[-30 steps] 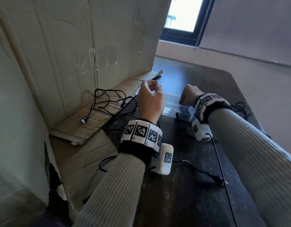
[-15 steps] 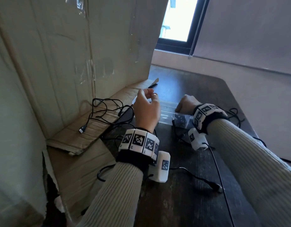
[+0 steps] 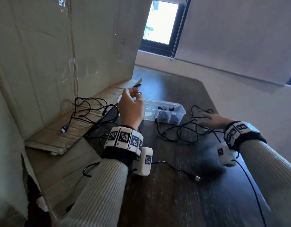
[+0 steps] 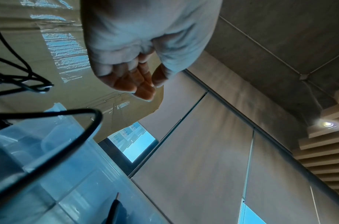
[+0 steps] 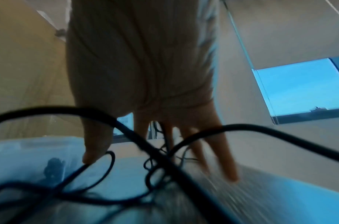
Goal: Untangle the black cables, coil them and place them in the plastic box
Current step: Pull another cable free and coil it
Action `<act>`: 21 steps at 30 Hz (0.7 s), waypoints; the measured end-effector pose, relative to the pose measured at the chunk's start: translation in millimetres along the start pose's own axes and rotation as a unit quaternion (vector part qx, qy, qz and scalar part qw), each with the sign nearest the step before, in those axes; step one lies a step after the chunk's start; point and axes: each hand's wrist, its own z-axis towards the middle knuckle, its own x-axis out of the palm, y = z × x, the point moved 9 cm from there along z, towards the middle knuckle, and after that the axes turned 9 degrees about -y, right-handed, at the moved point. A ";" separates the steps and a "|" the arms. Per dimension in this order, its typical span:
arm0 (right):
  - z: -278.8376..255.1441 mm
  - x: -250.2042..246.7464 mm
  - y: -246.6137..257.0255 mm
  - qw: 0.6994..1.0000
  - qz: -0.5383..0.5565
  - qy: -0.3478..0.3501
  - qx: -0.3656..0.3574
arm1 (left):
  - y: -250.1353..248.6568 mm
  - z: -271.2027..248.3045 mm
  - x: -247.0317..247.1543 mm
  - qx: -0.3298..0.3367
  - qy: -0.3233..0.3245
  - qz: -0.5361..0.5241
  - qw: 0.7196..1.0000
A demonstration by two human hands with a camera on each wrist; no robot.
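Observation:
A clear plastic box (image 3: pixel 182 110) lies on the dark table with black cables coiled in its compartments. One tangle of black cable (image 3: pixel 89 108) sprawls over the cardboard flap at left. A second tangle (image 3: pixel 179 133) lies on the table just right of the box. My right hand (image 3: pixel 202 117) is low over that second tangle, fingers straight and spread (image 5: pixel 228 169), with the cable loops (image 5: pixel 145 144) under and in front of them. My left hand (image 3: pixel 133 94) hovers above the box's left end, fingers loosely curled (image 4: pixel 143 84), with nothing in it.
A tall cardboard wall (image 3: pixel 59 54) stands along the left, with a flattened flap (image 3: pixel 59 141) at its foot. One loose cable ends in a USB plug (image 3: pixel 197 177) near the table's middle. Thin wires run from both wrist cameras. A window (image 3: pixel 162 22) is at the far end.
My right hand left the box, swung right and opened flat over the cables on the table. My left hand stayed raised by the box's left end.

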 end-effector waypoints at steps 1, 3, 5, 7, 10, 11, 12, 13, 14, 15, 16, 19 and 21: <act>-6.2 8.7 0.7 0.999 -0.006 0.016 -0.032 | -0.6 0.2 0.4 0.003 0.001 0.002 1.000; -12.2 4.9 5.4 0.996 0.029 -0.017 -0.079 | -1.7 0.8 0.4 0.010 -0.001 0.002 1.000; -13.6 -15.5 5.7 0.988 0.103 -0.066 -0.094 | -2.1 1.1 0.1 0.016 -0.002 0.005 1.000; -22.6 -39.7 11.5 0.979 0.157 -0.092 -0.087 | -1.6 1.9 0.1 0.016 0.000 0.006 1.000; -48.0 -75.8 30.7 0.957 0.244 -0.122 -0.099 | -0.1 2.9 1.6 0.011 0.011 0.012 1.000; -58.0 -89.0 37.8 0.945 0.277 -0.136 -0.106 | -0.5 2.0 2.7 0.008 0.018 0.015 1.000; -65.4 -100.6 41.8 0.932 0.312 -0.150 -0.107 | -1.0 0.4 4.2 0.006 0.028 0.019 0.999; -72.9 -111.8 44.6 0.918 0.346 -0.168 -0.100 | -3.4 -2.4 6.2 0.005 0.042 0.021 0.999; -80.8 -123.3 46.5 0.899 0.382 -0.192 -0.091 | -6.6 -6.3 9.2 0.004 0.062 0.017 0.998; -89.8 -134.6 48.1 0.876 0.422 -0.218 -0.081 | -11.0 -11.6 13.6 0.004 0.090 0.007 0.996; -99.7 -145.2 49.0 0.848 0.464 -0.244 -0.075 | -16.4 -18.7 19.5 0.004 0.125 -0.009 0.992; -135.5 -167.0 51.5 0.759 0.577 -0.291 -0.078 | -37.5 -49.6 43.7 0.048 0.250 -0.032 0.966; -160.6 -174.1 53.5 0.714 0.620 -0.313 -0.089 | -54.0 -75.6 58.3 0.104 0.309 -0.017 0.945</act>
